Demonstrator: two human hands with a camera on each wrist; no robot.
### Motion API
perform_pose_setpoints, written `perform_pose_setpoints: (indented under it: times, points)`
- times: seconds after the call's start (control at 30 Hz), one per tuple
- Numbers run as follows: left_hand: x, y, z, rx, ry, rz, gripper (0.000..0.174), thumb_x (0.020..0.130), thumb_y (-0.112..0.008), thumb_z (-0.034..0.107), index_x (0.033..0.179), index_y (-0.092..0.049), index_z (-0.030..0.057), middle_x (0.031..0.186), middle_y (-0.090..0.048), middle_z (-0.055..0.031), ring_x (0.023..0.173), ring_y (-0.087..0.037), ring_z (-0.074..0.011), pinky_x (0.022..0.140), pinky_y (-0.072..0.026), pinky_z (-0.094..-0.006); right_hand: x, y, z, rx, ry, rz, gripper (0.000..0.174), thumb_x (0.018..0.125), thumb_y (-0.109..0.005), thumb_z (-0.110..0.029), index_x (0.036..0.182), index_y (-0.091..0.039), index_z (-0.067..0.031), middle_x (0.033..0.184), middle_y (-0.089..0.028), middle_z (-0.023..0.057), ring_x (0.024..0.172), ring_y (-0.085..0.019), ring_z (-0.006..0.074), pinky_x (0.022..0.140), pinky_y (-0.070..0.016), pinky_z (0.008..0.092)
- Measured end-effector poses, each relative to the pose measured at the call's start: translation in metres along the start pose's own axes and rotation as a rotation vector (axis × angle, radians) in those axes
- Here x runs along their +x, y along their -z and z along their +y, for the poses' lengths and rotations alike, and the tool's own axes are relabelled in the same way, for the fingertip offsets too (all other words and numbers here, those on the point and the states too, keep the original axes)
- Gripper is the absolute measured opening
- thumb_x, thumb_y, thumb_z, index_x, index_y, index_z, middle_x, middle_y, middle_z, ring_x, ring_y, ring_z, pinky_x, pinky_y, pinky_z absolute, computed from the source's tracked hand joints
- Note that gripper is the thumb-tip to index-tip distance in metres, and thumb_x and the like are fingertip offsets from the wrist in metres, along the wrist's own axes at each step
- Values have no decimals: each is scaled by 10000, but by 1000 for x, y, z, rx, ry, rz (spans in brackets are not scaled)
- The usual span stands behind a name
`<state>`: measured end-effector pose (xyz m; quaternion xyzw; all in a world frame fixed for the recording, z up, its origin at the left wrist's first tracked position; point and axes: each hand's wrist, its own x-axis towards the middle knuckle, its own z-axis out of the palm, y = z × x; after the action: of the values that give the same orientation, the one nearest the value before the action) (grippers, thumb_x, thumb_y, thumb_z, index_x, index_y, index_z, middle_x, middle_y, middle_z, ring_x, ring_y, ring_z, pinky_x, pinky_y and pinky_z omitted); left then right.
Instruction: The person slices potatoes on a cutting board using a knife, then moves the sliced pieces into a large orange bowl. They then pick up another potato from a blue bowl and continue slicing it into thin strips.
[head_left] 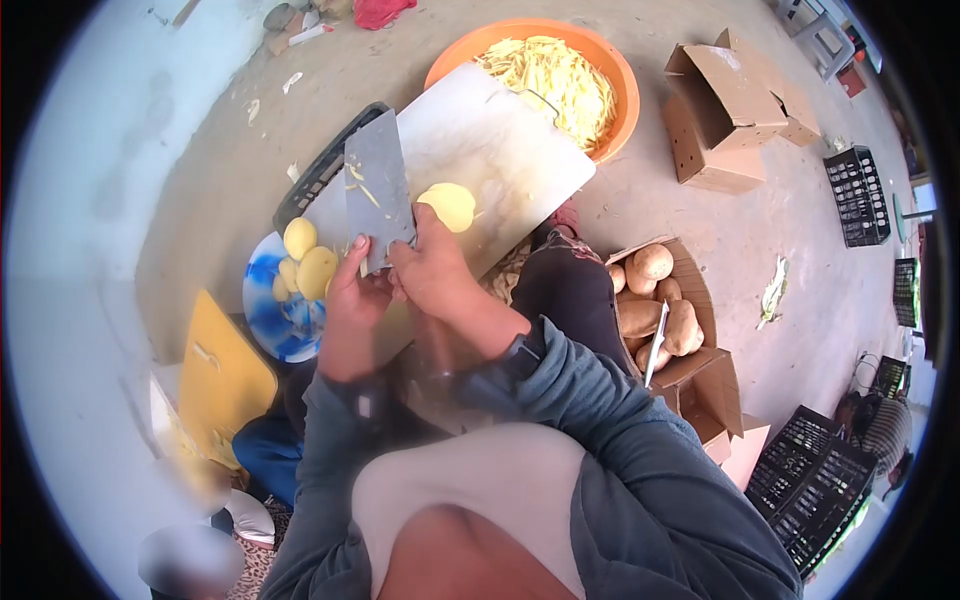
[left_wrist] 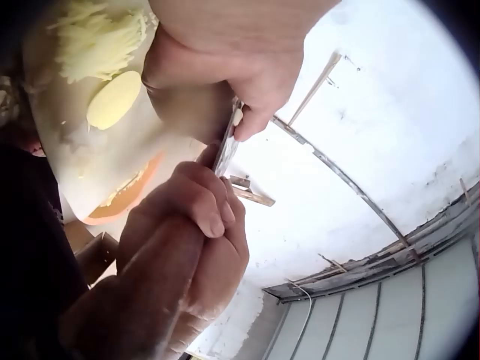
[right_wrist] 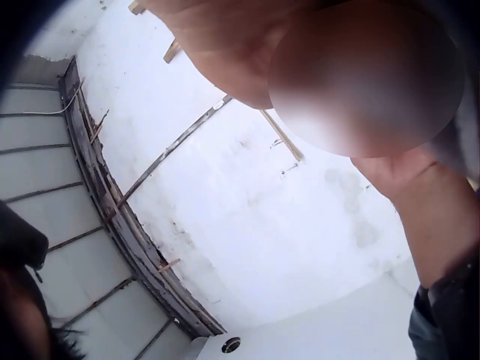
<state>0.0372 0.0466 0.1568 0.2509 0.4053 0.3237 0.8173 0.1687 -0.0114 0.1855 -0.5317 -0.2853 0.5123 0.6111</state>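
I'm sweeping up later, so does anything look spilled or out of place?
Yes: a pale, crumpled scrap lies on the floor, right of the potato box in the head view, and smaller bits lie left of the cutting board. They look like stray litter; I can't tell what they are.

Left hand (left_wrist: pixel 232 71) pinching a knife (left_wrist: pixel 227 146) seen nearly edge-on, right hand (left_wrist: pixel 187 217) curled at its other end, cut potato (left_wrist: pixel 114 100) beside pale strips (left_wrist: pixel 97 41) on the board (left_wrist: pixel 75 161), orange tub (left_wrist: pixel 124 208) at its far edge, white wall (left_wrist: pixel 375 112).
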Motion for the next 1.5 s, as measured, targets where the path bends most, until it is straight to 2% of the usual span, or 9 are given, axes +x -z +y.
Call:
perform_pose_setpoints:
  times: [0.4, 0.47, 0.53, 0.6, 0.8, 0.87, 1.0, 1.23, 1.5]
  points:
    - [41, 69, 1, -42, -81, 61, 365, 861, -615, 322, 1130, -530, 90, 879, -601, -16, 754, -579, -120, 553, -415, -225, -5, 3, -6, -46, 165, 18, 386, 810, -474, -9, 1175, -389, 86, 873, -592, 237, 739, -640, 269, 654, -510, 336]
    - [66, 96, -9, 381, -290, 153, 407, 810, -663, 238, 1143, -530, 46, 930, -635, -67, 844, -604, -164, 623, -470, -252, -1, 4, 3, -250, 449, 150, 389, 812, -483, -23, 1180, -398, 69, 812, -595, 197, 647, -624, 235, 577, -499, 325]
    - [55, 68, -8, 797, -310, 287, 484, 709, -717, 158, 1135, -538, 14, 968, -633, -130, 895, -606, -257, 732, -493, -335, -8, 10, -12, -144, 303, 88, 384, 813, -488, -31, 1176, -404, 65, 770, -586, 168, 596, -601, 208, 535, -483, 315]
    - [101, 133, -25, 1447, -732, 179, 536, 638, -740, 146, 1127, -555, 23, 955, -618, -153, 904, -587, -328, 781, -474, -404, -9, 17, -17, -100, 195, 65, 370, 820, -494, -43, 1167, -416, 59, 700, -565, 115, 510, -551, 157, 465, -449, 289]
    - [73, 34, -19, 1781, -687, 274, 489, 668, -738, 253, 1113, -590, 112, 1045, -566, -89, 1051, -511, -298, 884, -409, -428, -17, 50, -55, 158, 50, 79, 287, 826, -465, 4, 1100, -404, 62, 720, -558, 102, 474, -515, 127, 420, -439, 264]
    - [82, 24, -23, 1880, -783, 208, 642, 652, -761, 333, 1171, -549, 19, 1204, -522, -187, 1122, -482, -357, 957, -383, -424, -14, 60, -57, 221, 82, 111, 250, 828, -464, 9, 1068, -413, 57, 718, -550, 93, 464, -501, 122, 420, -437, 258]
    - [113, 15, -43, 1885, -810, 34, 704, 631, -759, 322, 1264, -501, 156, 1308, -453, -125, 1200, -419, -327, 991, -315, -488, -16, 79, -61, 340, 133, 179, 193, 833, -457, 19, 1018, -422, 60, 772, -536, 100, 512, -492, 109, 433, -435, 247]
    - [159, 7, -74, 1901, -712, -120, 759, 574, -773, 319, 1252, -494, 126, 1228, -467, -147, 1127, -453, -347, 933, -373, -484, -14, 89, -63, 476, 36, 160, 217, 833, -447, 44, 1049, -422, 59, 833, -494, 81, 596, -438, 95, 470, -385, 232]
    - [197, 23, -76, 1319, -771, -370, 586, 590, -746, 259, 1106, -561, 54, 1011, -579, -179, 933, -564, -347, 799, -456, -420, -15, 82, -64, 450, -33, 76, 250, 841, -443, 48, 1090, -422, 60, 843, -471, 59, 624, -413, 88, 493, -363, 223]
